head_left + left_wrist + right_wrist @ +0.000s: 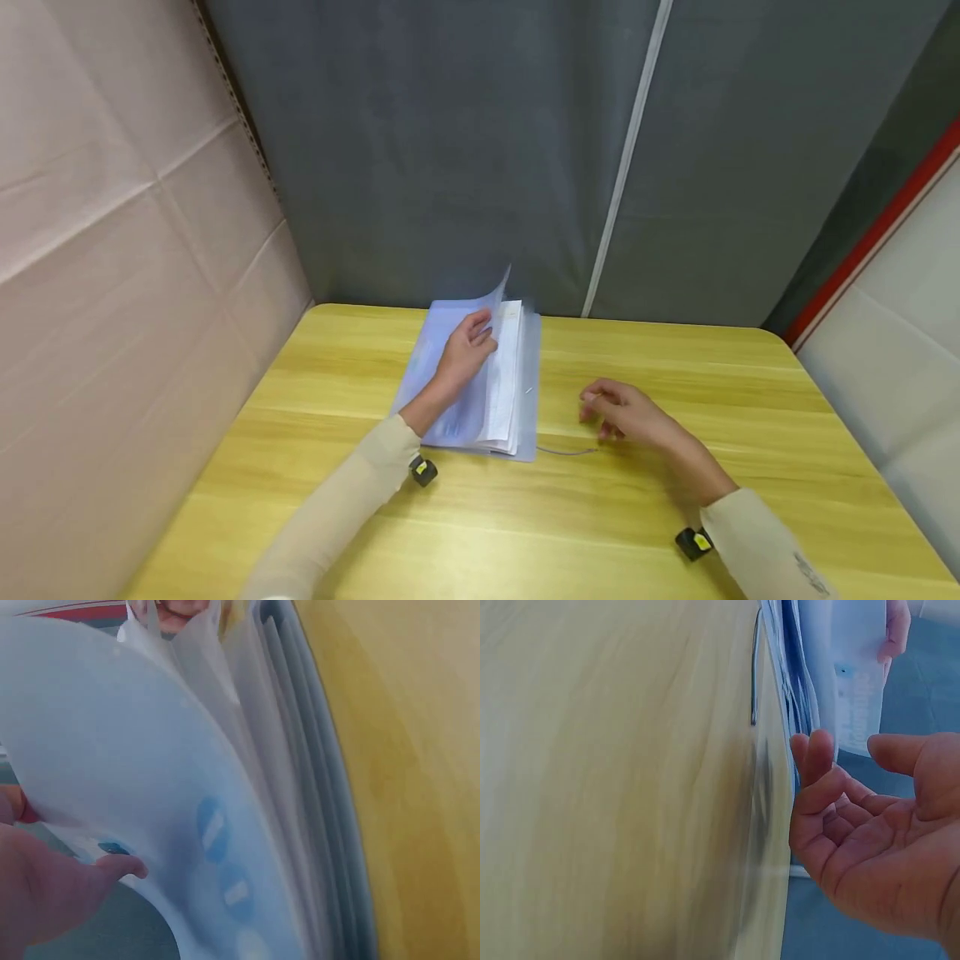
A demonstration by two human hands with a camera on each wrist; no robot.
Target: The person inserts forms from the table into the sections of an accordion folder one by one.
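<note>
A translucent blue folder (pixel 525 400) with several plastic leaves and white papers lies on the yellow wooden table (pixel 675 375) near its far edge. My left hand (pixel 467 343) holds the top leaf (pixel 150 765) lifted and curved, fingers on its free edge and thumb (pixel 112 866) beneath it. The stacked leaves (pixel 300 787) fan out below. My right hand (pixel 611 410) hovers just above the table to the folder's right, fingers loosely curled (pixel 825 795), holding nothing. The folder's edge (pixel 795 682) is close to those fingertips. A thin grey cord (pixel 566 452) trails from the folder's near corner.
A cardboard wall (pixel 112 250) stands along the table's left side and a grey fabric backdrop (pixel 450 150) hangs behind it. Bare tabletop (pixel 615 780) stretches to the right and toward me. Small black wrist cameras (pixel 422 472) (pixel 693 543) sit at both cuffs.
</note>
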